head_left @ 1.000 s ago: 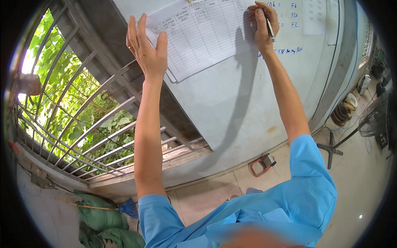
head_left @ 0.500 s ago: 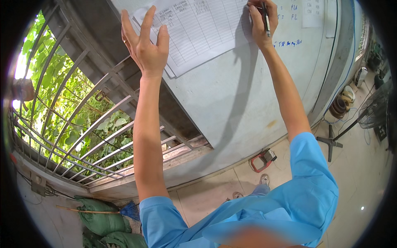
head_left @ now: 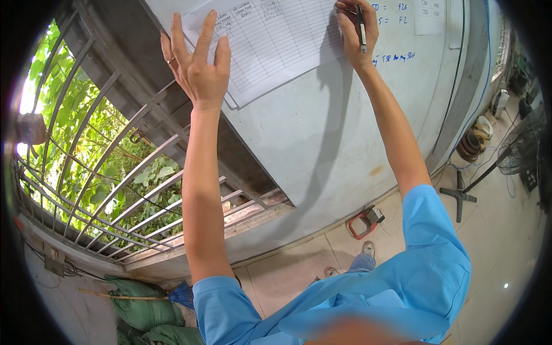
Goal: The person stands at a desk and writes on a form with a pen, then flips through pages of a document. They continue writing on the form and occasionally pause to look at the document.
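Several paper sheets with a printed table (head_left: 276,54) hang against the pale wall in front of me. My left hand (head_left: 200,66) lies spread over their left edge, fingers pointing up and apart. At the right side of the sheets my right hand (head_left: 359,34) is closed around a dark pen (head_left: 362,33). Its fingertips rest near the upper right part of the paper, and the pen's tip is hidden behind them. Some handwriting fills the upper rows of the table.
A barred window (head_left: 126,190) with plants behind it is on the left. Green sacks (head_left: 144,305) and a blue broom (head_left: 182,294) stand below it. A red-framed device (head_left: 363,224) sits on the floor by the wall, and a standing fan (head_left: 520,146) is at the right.
My right hand with the pen has shifted slightly left and down across the sheet. The left hand stays spread on the paper, a little further left in view.
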The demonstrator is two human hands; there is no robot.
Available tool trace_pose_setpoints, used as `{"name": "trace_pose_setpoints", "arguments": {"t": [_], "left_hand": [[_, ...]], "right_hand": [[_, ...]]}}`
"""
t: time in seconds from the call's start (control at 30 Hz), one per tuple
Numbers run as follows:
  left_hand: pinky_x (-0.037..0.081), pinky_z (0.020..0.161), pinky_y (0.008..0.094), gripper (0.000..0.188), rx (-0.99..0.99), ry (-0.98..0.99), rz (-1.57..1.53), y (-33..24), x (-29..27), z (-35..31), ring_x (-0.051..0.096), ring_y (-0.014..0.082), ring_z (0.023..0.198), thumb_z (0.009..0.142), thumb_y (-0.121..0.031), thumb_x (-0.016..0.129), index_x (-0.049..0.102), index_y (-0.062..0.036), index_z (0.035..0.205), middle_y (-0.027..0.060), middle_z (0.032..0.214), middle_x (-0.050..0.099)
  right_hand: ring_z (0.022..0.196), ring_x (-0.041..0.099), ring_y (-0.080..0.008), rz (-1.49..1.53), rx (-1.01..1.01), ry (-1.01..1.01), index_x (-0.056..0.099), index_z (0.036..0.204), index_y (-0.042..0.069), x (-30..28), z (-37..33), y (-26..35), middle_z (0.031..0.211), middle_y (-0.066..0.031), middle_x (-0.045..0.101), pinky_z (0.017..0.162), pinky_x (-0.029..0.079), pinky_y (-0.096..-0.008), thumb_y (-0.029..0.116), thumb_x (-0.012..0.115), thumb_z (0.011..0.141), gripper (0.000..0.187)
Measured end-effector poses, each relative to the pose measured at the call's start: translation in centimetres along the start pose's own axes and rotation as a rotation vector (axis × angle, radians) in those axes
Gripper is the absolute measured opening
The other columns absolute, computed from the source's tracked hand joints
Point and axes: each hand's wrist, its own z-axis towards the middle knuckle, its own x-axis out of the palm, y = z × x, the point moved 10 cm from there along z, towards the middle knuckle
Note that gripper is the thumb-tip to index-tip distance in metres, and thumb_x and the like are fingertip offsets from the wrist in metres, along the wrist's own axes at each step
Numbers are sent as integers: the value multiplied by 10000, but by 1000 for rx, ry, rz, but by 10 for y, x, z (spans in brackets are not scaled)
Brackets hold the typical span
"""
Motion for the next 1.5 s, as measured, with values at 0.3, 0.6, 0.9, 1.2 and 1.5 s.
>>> {"name": "trace_pose_setpoints", "arguments": {"t": [0.3, 0.6, 0.9, 1.2, 1.5], "left_hand": [[319, 1282, 550, 489, -19, 6, -92, 2, 0, 0, 392, 392, 1521, 913, -298, 815, 756, -330, 1397, 109, 1669, 428], [330, 1268, 549, 539, -23, -5, -105, 1, 0, 2, 386, 421, 1513, 877, -310, 853, 743, -338, 1404, 121, 1665, 435], [302, 1291, 553, 523, -1, -5, -89, -1, -1, 2, 408, 360, 1511, 895, -333, 827, 733, -333, 1409, 111, 1644, 438], [267, 1301, 534, 509, -20, 21, -130, 4, -8, 4, 422, 447, 1527, 920, -116, 642, 740, -147, 1418, 209, 1666, 475], [299, 1294, 509, 491, -34, -1, -152, 6, 0, 0, 372, 383, 1505, 946, -215, 659, 742, -365, 1406, 91, 1671, 426]], "right_hand": [[1185, 662, -205, 82, 47, -24, 559, 1454, 12, 0, -1, -3, 1303, -118, 665, 1040, 538, -350, -21, 616, 982, 477], [1192, 666, -211, 56, 53, -13, 559, 1464, 22, -2, -1, -4, 1298, -123, 666, 1036, 543, -354, 13, 624, 1003, 466], [1192, 679, -307, -337, -93, 62, 525, 1550, 12, 4, -2, 47, 1405, -214, 663, 1072, 529, -430, 173, 672, 1002, 589], [751, 752, -183, -67, -227, 178, 714, 1147, 12, 97, -55, 124, 922, -116, 780, 710, 601, -306, 1, 733, 863, 285], [720, 776, -181, -119, -116, 319, 636, 1121, 45, 128, -96, 118, 857, -80, 775, 665, 620, -309, 92, 839, 898, 305]]}}
